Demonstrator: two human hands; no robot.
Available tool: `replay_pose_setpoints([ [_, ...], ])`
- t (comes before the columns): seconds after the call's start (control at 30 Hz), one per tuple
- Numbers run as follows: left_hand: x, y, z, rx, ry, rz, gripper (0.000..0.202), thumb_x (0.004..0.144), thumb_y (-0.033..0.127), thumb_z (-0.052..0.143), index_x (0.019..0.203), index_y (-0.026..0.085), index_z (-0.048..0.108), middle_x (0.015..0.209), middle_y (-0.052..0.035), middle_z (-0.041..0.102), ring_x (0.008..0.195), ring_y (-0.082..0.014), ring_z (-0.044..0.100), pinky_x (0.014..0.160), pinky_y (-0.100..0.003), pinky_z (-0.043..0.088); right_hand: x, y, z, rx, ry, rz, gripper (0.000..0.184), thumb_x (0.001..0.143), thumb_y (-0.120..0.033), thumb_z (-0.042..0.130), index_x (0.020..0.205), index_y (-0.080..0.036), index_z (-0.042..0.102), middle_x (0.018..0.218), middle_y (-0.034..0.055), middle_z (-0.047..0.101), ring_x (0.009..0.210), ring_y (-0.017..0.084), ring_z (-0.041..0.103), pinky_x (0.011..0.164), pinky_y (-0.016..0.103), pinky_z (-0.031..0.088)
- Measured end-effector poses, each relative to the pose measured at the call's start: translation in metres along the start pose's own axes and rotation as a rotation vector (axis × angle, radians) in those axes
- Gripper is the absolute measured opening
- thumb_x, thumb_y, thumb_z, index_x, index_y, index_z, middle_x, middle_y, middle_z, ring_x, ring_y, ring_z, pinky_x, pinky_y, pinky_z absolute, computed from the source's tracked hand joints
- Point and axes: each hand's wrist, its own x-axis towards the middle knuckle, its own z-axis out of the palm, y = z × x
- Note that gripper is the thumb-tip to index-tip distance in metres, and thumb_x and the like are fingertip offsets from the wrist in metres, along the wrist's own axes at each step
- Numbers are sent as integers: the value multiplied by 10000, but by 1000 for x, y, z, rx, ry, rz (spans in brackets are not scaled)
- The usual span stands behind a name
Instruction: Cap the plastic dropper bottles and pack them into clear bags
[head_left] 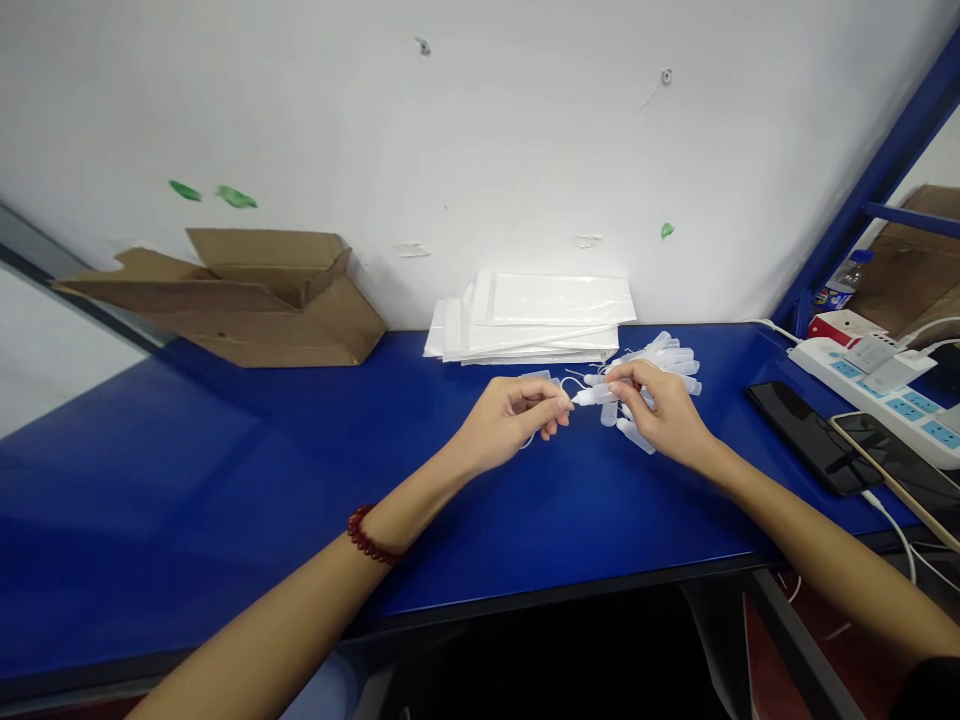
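Small translucent squeeze bottles with thin tips lie in a pile [679, 358] on the blue table. One squeeze bottle [598, 394] lies sideways in my right hand [660, 410], its body pinched between thumb and fingers and its tip pointing left. My left hand [517, 415] is closed in a pinch at that tip; what exactly sits between its fingertips is too small to make out. A thin white tube or cord curves beside the left fingers. Another translucent piece [536, 376] shows partly behind the left hand.
Flat white packets [547, 315] are stacked against the wall. An opened cardboard box [277, 310] stands at the left. On the right are a black phone [810, 435], a second phone [900, 465], a power strip [877, 395] with cables, and a plastic bottle [846, 282].
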Motion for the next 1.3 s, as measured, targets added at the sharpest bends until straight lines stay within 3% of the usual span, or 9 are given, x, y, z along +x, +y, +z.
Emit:
replay_pose_setpoints([
  [0.27, 1, -1, 3, -45, 35, 1, 216, 796, 317, 665, 681, 137, 690, 639, -28, 652, 540, -112, 577, 535, -235, 486, 2, 0, -1, -44, 10, -43, 143, 947, -217, 467, 924, -183, 604, 795, 50, 653, 756, 186, 576, 684, 311, 434],
  [0.53, 8, -5, -1, -279, 94, -69, 248, 767, 361, 678, 701, 127, 724, 622, -51, 670, 532, -135, 591, 528, -259, 498, 7, -6, -8, -58, 33, -49, 149, 958, -224, 470, 907, -184, 605, 768, 40, 648, 734, 181, 554, 675, 311, 427],
  [0.83, 6, 0, -5, -94, 62, -67, 224, 731, 359, 720, 653, 151, 699, 616, -28, 668, 539, -119, 570, 545, -241, 489, 5, -5, -5, -59, -34, -9, 149, 968, -257, 475, 964, -170, 595, 822, 63, 649, 794, 199, 575, 708, 325, 444],
  [1.0, 12, -2, -17, -81, 236, -114, 184, 683, 324, 685, 654, 143, 700, 595, -28, 651, 525, -127, 567, 511, -241, 465, 7, -4, -8, -137, -164, 56, 252, 956, -307, 539, 1158, -156, 539, 830, 58, 665, 840, 229, 599, 767, 360, 461],
  [1.13, 18, -10, -27, 70, 373, -187, 159, 671, 287, 618, 601, 152, 665, 566, -26, 643, 508, -133, 567, 491, -235, 453, 5, 3, -4, -315, -284, 14, 187, 960, -275, 532, 1098, -162, 588, 834, 79, 670, 873, 259, 580, 799, 401, 460],
  [1.3, 21, -26, -34, 327, 400, -223, 189, 705, 299, 557, 613, 158, 643, 608, -41, 682, 525, -164, 603, 512, -254, 453, 2, 13, 5, -572, -266, -81, 231, 959, -280, 535, 1102, -141, 651, 1067, 165, 639, 998, 299, 531, 839, 427, 453],
])
